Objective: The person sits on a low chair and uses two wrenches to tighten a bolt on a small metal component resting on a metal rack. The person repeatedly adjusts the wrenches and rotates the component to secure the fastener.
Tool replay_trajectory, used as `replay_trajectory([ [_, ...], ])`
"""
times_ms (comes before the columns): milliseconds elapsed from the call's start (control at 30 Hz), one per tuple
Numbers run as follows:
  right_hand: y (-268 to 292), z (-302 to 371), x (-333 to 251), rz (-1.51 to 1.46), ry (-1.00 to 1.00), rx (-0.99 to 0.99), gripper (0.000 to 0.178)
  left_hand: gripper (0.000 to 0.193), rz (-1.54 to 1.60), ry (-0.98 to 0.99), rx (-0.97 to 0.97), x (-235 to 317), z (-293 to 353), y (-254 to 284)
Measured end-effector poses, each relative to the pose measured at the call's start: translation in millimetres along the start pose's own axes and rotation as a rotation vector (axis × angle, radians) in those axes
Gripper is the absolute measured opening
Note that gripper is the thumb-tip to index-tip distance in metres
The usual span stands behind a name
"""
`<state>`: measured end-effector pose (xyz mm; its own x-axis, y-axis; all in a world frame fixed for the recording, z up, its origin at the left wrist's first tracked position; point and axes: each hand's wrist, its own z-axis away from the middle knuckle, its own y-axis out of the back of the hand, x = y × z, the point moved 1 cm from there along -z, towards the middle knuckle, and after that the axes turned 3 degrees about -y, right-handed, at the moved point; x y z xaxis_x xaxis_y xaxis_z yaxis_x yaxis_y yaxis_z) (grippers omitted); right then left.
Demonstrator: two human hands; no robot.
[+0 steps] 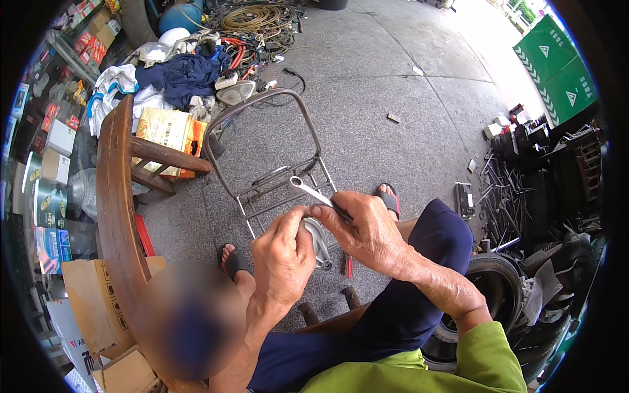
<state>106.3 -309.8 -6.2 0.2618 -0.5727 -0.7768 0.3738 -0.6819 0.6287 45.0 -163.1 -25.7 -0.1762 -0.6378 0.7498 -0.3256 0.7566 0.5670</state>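
My right hand [370, 229] is closed round a silver ring spanner [312, 191], whose ring end points up and to the left. My left hand [285, 252] is closed, thumb and forefinger pinched together beside the right fingertips; what it grips, if anything, is hidden. Below and between the hands shows a round silvery metal part [317, 237], partly covered by my fingers. A bare metal tube frame [308, 124] with a rounded loop and crossbars stands on the floor just beyond my hands.
A wooden bench [114, 196] runs along the left, near cardboard boxes [95, 301]. Clothes [180, 78] and coiled hoses [252, 19] are heaped at the far left. Loose metal rods [504, 190] and a tyre [488, 268] lie at right. A red-handled tool [348, 266] is on the floor.
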Motion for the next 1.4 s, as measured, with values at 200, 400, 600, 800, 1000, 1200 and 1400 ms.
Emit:
replay_trajectory([
  [200,-7.5,2.1,2.7,0.005,0.107,0.036,0.023,0.018,-0.037,0.038,-0.068,1.0,4.0,6.7],
  [400,-7.1,0.3,0.8,-0.118,0.092,0.005,0.016,0.015,0.058,0.122,-0.097,-1.8,2.8,10.0],
  [600,-0.2,-1.0,-1.2,-0.257,0.07,0.068,0.019,0.024,0.452,0.345,-0.056,0.2,2.0,11.4],
  [800,3.9,0.0,-7.0,-0.366,-0.24,-0.145,0.038,0.028,0.188,0.152,0.061,-1.5,0.9,14.8],
  [1000,-3.4,0.9,3.6,-0.466,-0.205,-0.177,0.032,0.026,-0.027,0.052,0.065,-1.9,1.1,11.8],
  [1200,-0.8,4.7,-9.4,-0.304,-0.082,-0.08,0.027,0.024,-0.071,0.006,0.077,-5.2,1.5,11.5],
  [1400,-1.3,1.1,-1.5,-0.319,-0.262,-0.209,0.028,0.024,-0.04,0.014,0.059,-3.9,1.4,11.0],
])
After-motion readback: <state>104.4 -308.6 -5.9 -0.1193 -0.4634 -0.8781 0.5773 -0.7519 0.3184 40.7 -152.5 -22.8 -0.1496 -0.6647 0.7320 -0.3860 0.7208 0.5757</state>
